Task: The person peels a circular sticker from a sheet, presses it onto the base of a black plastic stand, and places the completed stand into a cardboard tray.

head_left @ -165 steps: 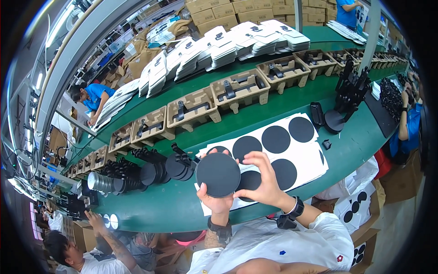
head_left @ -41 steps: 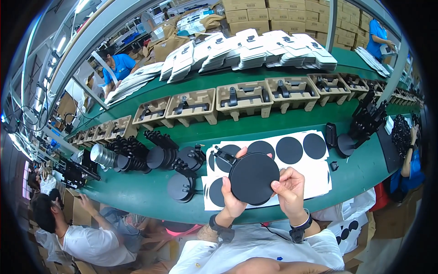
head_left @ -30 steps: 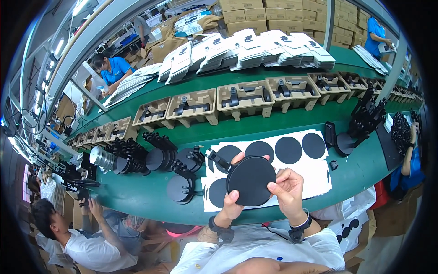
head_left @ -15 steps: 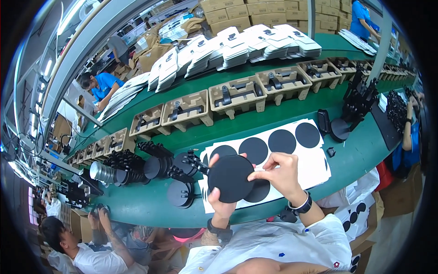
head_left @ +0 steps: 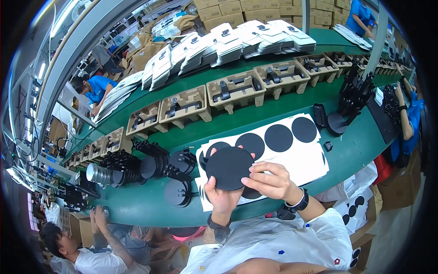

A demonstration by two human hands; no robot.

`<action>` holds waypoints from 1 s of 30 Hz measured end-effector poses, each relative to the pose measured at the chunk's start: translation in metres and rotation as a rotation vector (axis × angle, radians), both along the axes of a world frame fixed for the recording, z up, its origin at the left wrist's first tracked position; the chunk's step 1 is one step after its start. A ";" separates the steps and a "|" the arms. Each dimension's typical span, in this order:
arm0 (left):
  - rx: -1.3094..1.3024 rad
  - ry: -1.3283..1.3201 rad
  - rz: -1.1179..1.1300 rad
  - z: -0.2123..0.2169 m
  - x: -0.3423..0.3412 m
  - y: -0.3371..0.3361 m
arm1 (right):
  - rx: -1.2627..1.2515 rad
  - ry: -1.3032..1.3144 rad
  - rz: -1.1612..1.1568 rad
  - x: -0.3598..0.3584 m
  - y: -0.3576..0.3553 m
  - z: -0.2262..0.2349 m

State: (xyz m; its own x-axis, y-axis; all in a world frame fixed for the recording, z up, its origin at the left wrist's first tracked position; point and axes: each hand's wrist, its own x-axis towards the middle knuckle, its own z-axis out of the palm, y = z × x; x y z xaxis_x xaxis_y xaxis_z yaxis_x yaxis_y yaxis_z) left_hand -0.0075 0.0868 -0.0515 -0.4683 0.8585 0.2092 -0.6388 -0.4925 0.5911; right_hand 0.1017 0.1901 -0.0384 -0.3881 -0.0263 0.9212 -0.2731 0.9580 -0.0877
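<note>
Gripping one black round disc (head_left: 229,167), left hand (head_left: 222,197) beneath, right hand (head_left: 270,183) at its 4 o'clock edge. White sheet of black discs (head_left: 299,150) lies on green counter (head_left: 137,205) behind.

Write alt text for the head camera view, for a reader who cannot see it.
Both hands hold up a round black disc, the left hand beneath it and the right hand at its lower right edge. Under it, on a green workbench, lies a white sheet with round black pads, and beyond stand cardboard trays holding black parts.

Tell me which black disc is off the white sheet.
The black disc held up between left hand and right hand; the others lie flat on the white sheet.
</note>
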 end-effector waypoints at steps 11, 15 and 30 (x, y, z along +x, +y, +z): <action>-0.077 0.084 0.037 -0.026 -0.010 0.007 | -0.202 -0.154 -0.080 -0.015 -0.003 -0.003; -0.243 0.204 0.125 -0.045 -0.018 0.009 | -0.169 -0.102 -0.070 -0.029 -0.003 -0.012; -0.554 0.867 0.838 -0.022 -0.119 -0.125 | -0.604 -0.169 -0.295 -0.202 0.169 0.022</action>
State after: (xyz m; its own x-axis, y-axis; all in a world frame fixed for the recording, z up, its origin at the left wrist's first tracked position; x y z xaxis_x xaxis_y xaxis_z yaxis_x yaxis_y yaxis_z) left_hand -0.1268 -0.0385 -0.0738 -0.7878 0.4455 0.4253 0.4214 -0.1136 0.8997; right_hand -0.1003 0.3595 -0.0166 -0.4401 0.6007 0.6674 0.0555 0.7601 -0.6475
